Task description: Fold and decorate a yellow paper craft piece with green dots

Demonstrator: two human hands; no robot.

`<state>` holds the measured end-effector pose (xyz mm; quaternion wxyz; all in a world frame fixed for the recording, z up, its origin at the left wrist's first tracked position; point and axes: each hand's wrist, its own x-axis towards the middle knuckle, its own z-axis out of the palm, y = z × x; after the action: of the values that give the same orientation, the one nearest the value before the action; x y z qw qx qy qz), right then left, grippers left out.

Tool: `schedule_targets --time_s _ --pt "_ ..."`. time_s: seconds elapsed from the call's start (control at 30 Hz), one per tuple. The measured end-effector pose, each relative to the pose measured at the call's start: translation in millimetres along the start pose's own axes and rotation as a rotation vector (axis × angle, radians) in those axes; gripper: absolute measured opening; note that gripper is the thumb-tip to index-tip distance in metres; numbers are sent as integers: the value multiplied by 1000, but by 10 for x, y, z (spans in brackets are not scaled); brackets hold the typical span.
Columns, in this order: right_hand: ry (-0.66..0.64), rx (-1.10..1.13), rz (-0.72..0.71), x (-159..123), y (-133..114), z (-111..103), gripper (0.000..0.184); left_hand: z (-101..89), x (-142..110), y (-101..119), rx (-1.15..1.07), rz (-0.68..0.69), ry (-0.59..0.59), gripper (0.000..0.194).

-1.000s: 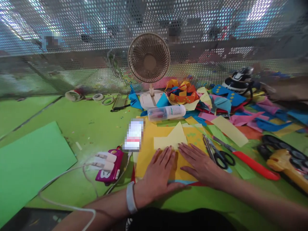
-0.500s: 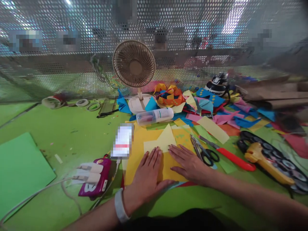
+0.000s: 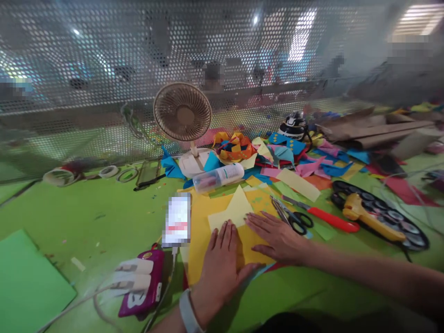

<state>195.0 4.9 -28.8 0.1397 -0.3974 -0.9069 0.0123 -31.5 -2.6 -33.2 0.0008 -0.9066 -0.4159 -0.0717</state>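
A pale yellow folded paper [image 3: 236, 206] with a pointed top lies on a sheet of deeper yellow paper [image 3: 200, 226]. My left hand [image 3: 224, 259] lies flat, its fingertips on the pale paper's lower edge and its thumb stretched to the right. Beside it, my right hand [image 3: 277, 238] rests flat with fingers extended, the tips touching the paper's right side. Neither hand grips anything. Black-handled scissors [image 3: 298, 222] lie just beyond my right hand, near a cutter with a red handle [image 3: 335, 219].
Left of the yellow sheet are a phone [image 3: 176, 219] on a cable and a purple power strip [image 3: 151, 282]. A fan [image 3: 183, 113], a clear bottle [image 3: 218, 177] and coloured paper scraps stand or lie behind. At right is a yellow glue gun [image 3: 373, 219]; green paper [image 3: 31, 277] lies far left.
The camera view has turned slightly right and tilted up, so the table's things sit lower and mostly further left. Both hands stay flat on the paper in nearly the same place.
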Motion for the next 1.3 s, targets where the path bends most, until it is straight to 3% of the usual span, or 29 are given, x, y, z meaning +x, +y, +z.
schedule_targets --time_s 0.2,0.43,0.57,0.8,1.3 --pt "-50 6 27 29 -17 -15 56 58 7 -29 -29 0 59 88" --pt "22 -32 81 106 -137 17 49 45 10 -54 -7 18 46 88" --pt "27 2 34 203 -201 52 55 27 -2 -52 25 39 57 87" --pt "-94 68 -15 257 -179 94 69 27 -39 -89 67 60 67 84" --pt "-43 111 -20 208 -154 153 66 -223 -51 86 24 3 -22 81"
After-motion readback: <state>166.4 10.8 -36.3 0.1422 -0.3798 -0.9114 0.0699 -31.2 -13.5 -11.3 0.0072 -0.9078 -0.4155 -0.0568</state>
